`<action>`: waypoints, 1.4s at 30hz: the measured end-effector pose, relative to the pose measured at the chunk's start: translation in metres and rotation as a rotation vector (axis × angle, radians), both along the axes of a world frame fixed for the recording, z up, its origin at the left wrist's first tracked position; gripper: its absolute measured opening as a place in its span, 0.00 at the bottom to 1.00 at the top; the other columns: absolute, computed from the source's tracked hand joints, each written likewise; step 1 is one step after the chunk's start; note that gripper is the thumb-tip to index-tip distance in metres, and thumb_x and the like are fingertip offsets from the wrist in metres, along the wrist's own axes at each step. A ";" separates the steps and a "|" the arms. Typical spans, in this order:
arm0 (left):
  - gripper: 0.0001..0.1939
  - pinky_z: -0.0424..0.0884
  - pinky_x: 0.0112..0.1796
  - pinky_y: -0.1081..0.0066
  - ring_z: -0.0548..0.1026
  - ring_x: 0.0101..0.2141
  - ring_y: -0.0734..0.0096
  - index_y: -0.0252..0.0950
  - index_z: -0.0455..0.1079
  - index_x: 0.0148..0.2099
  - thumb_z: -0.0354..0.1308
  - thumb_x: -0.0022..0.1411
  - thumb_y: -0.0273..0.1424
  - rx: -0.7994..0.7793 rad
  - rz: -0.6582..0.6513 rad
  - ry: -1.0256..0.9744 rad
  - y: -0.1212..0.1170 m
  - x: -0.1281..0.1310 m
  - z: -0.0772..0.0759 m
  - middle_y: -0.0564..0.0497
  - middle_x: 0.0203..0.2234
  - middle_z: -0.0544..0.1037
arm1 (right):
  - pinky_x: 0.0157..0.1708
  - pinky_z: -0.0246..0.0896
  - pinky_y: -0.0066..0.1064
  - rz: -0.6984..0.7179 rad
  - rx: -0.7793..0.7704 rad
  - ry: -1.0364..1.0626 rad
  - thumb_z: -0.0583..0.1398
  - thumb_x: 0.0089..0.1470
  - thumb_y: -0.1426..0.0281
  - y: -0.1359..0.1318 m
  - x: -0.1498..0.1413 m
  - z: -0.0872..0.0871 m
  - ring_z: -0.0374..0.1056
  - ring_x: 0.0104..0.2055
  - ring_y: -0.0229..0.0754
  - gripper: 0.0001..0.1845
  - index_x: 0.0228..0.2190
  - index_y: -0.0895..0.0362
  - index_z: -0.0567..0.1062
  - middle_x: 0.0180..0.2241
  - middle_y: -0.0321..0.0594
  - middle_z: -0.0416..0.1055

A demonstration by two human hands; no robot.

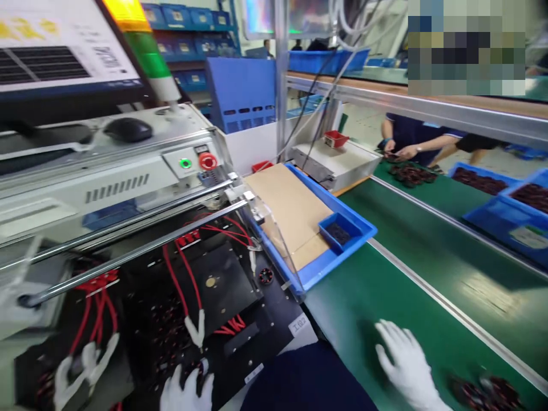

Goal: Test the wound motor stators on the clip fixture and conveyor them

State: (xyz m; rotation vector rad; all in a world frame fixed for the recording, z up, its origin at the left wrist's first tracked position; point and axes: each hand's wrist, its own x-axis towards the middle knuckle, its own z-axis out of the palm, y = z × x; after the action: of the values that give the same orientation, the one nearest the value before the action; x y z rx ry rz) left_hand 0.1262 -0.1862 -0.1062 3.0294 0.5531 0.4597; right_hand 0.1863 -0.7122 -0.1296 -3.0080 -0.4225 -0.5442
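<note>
My left hand (187,391) wears a white glove and rests on the black test fixture (214,285) near the bottom edge, fingers curled around a small dark part that I cannot make out. My right hand (406,362), also in a white glove, lies flat with fingers spread on the green conveyor belt (428,274). A pile of small dark coil parts (486,393) lies just right of it. Red wires with white clips (194,325) hang over the fixture. A single small coil (266,276) sits at the fixture's right edge.
A blue tray (342,251) lined with cardboard holds a small blue bin (340,231). The machine panel carries a green button (185,163) and a red stop button (208,161). Another person's hands (406,151) work on coils across the belt. Blue bins (505,214) stand at the right.
</note>
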 end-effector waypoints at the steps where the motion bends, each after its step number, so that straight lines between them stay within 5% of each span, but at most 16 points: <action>1: 0.18 0.68 0.44 0.51 0.68 0.44 0.46 0.34 0.76 0.32 0.49 0.53 0.41 -0.038 0.031 0.027 0.000 -0.001 0.002 0.36 0.42 0.71 | 0.51 0.57 0.43 0.132 0.089 0.001 0.53 0.53 0.67 0.034 0.014 0.010 0.65 0.49 0.47 0.20 0.47 0.56 0.70 0.48 0.46 0.68; 5: 0.10 0.72 0.41 0.56 0.72 0.40 0.52 0.41 0.75 0.26 0.55 0.45 0.39 -0.373 0.149 0.009 -0.001 -0.003 0.032 0.45 0.34 0.76 | 0.42 0.65 0.31 0.618 0.362 0.334 0.50 0.54 0.76 0.177 0.059 0.067 0.69 0.40 0.38 0.20 0.46 0.51 0.71 0.39 0.38 0.73; 7: 0.10 0.72 0.42 0.60 0.73 0.41 0.57 0.43 0.75 0.29 0.56 0.47 0.41 -0.481 0.185 -0.069 -0.007 0.007 0.060 0.49 0.38 0.76 | 0.40 0.65 0.32 0.662 0.497 0.445 0.50 0.55 0.75 0.236 0.077 0.091 0.69 0.37 0.39 0.19 0.46 0.50 0.72 0.37 0.38 0.73; 11: 0.14 0.64 0.54 0.63 0.68 0.51 0.61 0.41 0.74 0.39 0.55 0.54 0.42 -0.496 0.200 -0.272 -0.028 0.062 0.110 0.51 0.53 0.67 | 0.44 0.64 0.33 0.413 1.030 0.578 0.52 0.56 0.67 0.324 0.116 0.115 0.69 0.41 0.41 0.17 0.45 0.54 0.73 0.41 0.40 0.73; 15: 0.08 0.65 0.53 0.64 0.69 0.50 0.60 0.36 0.75 0.37 0.57 0.55 0.32 -0.500 0.082 -0.309 -0.031 0.130 0.111 0.46 0.54 0.66 | 0.29 0.64 0.29 0.232 1.252 0.808 0.55 0.52 0.59 0.373 0.156 0.118 0.66 0.26 0.37 0.22 0.46 0.58 0.70 0.31 0.39 0.73; 19: 0.09 0.66 0.53 0.60 0.68 0.51 0.58 0.36 0.74 0.39 0.57 0.55 0.28 -0.493 0.017 -0.256 -0.026 0.159 0.094 0.45 0.56 0.65 | 0.20 0.55 0.26 0.271 1.083 0.937 0.52 0.52 0.49 0.382 0.184 0.119 0.60 0.18 0.33 0.26 0.36 0.58 0.72 0.24 0.36 0.70; 24: 0.10 0.67 0.52 0.57 0.67 0.53 0.57 0.38 0.74 0.39 0.58 0.53 0.24 -0.459 -0.114 -0.234 -0.028 0.159 0.088 0.46 0.55 0.66 | 0.19 0.54 0.25 0.287 0.856 1.173 0.47 0.49 0.39 0.383 0.194 0.120 0.61 0.16 0.34 0.36 0.26 0.60 0.72 0.19 0.39 0.68; 31: 0.19 0.71 0.50 0.61 0.71 0.49 0.61 0.39 0.71 0.47 0.56 0.53 0.20 -0.497 -0.147 -0.300 -0.017 0.145 0.079 0.46 0.53 0.68 | 0.16 0.52 0.23 0.446 0.850 1.411 0.60 0.45 0.49 0.386 0.182 0.120 0.57 0.16 0.32 0.25 0.22 0.60 0.70 0.15 0.36 0.65; 36: 0.09 0.73 0.47 0.66 0.74 0.43 0.67 0.38 0.74 0.40 0.57 0.57 0.26 -0.516 -0.181 -0.412 -0.011 0.136 0.078 0.47 0.47 0.73 | 0.17 0.52 0.24 0.329 0.996 1.299 0.59 0.47 0.54 0.368 0.177 0.113 0.58 0.16 0.33 0.20 0.21 0.59 0.68 0.15 0.34 0.63; 42: 0.07 0.73 0.46 0.62 0.73 0.44 0.66 0.38 0.75 0.38 0.57 0.58 0.29 -0.390 -0.186 -0.490 -0.005 0.123 0.076 0.49 0.40 0.77 | 0.18 0.50 0.26 0.349 0.727 1.053 0.55 0.50 0.51 0.356 0.182 0.097 0.59 0.18 0.35 0.23 0.20 0.58 0.69 0.16 0.36 0.65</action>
State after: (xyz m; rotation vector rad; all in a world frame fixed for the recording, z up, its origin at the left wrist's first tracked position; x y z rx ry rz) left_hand 0.2494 -0.1911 -0.0297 2.4413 0.2833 0.9196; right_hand 0.3687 -0.3565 -0.0323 -2.0374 -0.4771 0.7323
